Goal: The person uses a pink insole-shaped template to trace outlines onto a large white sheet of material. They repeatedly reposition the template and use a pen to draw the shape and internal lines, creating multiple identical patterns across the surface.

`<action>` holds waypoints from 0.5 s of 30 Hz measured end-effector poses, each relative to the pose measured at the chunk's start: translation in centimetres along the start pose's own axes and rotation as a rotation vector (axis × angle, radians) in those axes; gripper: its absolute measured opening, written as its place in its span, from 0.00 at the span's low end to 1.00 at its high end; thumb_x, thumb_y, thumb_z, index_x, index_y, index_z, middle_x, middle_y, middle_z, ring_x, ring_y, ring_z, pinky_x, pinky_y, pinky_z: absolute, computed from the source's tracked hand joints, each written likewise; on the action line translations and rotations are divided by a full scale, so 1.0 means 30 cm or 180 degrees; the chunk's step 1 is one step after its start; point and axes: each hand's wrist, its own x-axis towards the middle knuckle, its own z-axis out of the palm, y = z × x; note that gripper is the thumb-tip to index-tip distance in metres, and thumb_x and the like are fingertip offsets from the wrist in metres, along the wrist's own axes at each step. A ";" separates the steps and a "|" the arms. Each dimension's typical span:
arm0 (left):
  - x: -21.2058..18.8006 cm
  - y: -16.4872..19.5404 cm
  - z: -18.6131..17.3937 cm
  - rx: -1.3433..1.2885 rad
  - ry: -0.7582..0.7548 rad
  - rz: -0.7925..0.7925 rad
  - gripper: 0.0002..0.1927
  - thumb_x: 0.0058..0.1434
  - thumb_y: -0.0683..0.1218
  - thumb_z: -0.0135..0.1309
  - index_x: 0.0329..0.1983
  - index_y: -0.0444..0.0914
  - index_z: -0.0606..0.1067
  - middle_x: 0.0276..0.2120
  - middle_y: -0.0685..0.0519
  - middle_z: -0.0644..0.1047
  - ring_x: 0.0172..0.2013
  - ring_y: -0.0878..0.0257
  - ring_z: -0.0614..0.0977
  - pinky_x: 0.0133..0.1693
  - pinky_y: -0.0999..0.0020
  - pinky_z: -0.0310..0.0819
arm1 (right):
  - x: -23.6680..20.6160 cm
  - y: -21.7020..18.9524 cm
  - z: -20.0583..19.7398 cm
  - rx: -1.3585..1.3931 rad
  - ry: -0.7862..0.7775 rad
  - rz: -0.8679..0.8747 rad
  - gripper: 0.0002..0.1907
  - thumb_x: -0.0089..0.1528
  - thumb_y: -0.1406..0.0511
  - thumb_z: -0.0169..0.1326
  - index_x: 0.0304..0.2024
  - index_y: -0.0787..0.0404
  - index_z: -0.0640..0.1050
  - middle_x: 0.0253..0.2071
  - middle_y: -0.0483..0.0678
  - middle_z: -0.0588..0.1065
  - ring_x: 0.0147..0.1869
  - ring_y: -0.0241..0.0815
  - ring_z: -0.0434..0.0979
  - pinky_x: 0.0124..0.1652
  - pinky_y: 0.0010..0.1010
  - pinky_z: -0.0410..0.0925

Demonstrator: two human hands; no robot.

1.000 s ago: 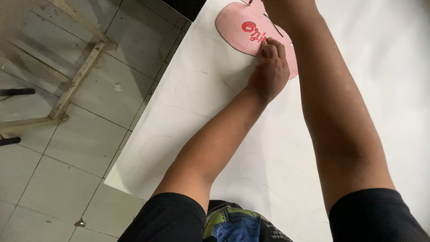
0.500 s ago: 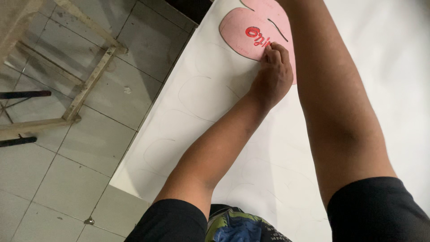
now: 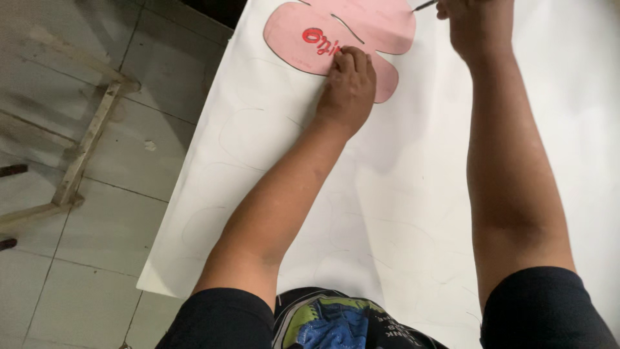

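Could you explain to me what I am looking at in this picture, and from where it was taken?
The picture comes from a camera worn on a person's head, looking down along both bare arms. A large white sheet with faint pencilled outlines lies on a surface beside a tiled floor. On the sheet rests a pink lobed cut-out with red marks. The left hand presses flat on the cut-out's edge. The right hand holds a thin pen or pencil with its tip at the cut-out's upper rim. A wooden frame stands on the floor.

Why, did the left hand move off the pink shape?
No. The left hand still presses flat on the pink shape, beside its red mark, as before; only the camera view shifted.
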 end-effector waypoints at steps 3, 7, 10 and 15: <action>-0.005 -0.016 -0.001 -0.0413 -0.0115 0.0000 0.16 0.71 0.44 0.45 0.55 0.28 0.74 0.53 0.34 0.73 0.49 0.46 0.73 0.48 0.59 0.70 | -0.119 -0.043 0.003 0.0107 0.0259 0.0048 0.05 0.71 0.73 0.53 0.40 0.66 0.80 0.36 0.49 0.81 0.39 0.39 0.82 0.42 0.28 0.75; -0.003 -0.045 -0.019 -0.0881 -0.0046 -0.0050 0.19 0.63 0.42 0.50 0.58 0.35 0.75 0.50 0.44 0.70 0.51 0.50 0.70 0.50 0.54 0.65 | -0.214 -0.118 0.030 -0.0123 0.0270 0.0113 0.03 0.72 0.71 0.56 0.42 0.67 0.78 0.34 0.49 0.81 0.38 0.38 0.83 0.39 0.27 0.74; 0.007 -0.067 -0.031 -0.1054 -0.0156 -0.0065 0.23 0.57 0.43 0.54 0.57 0.40 0.77 0.51 0.47 0.68 0.52 0.50 0.68 0.49 0.54 0.64 | -0.228 -0.171 0.079 -0.0214 0.0256 -0.0286 0.05 0.74 0.70 0.57 0.44 0.67 0.77 0.35 0.50 0.81 0.39 0.40 0.84 0.39 0.28 0.74; 0.024 -0.126 -0.038 -0.2008 -0.0088 -0.0158 0.20 0.55 0.48 0.62 0.52 0.46 0.81 0.52 0.50 0.66 0.52 0.50 0.66 0.48 0.51 0.62 | -0.212 -0.210 0.151 0.0303 0.0278 -0.0416 0.04 0.74 0.71 0.57 0.45 0.68 0.77 0.38 0.51 0.82 0.42 0.40 0.85 0.43 0.28 0.76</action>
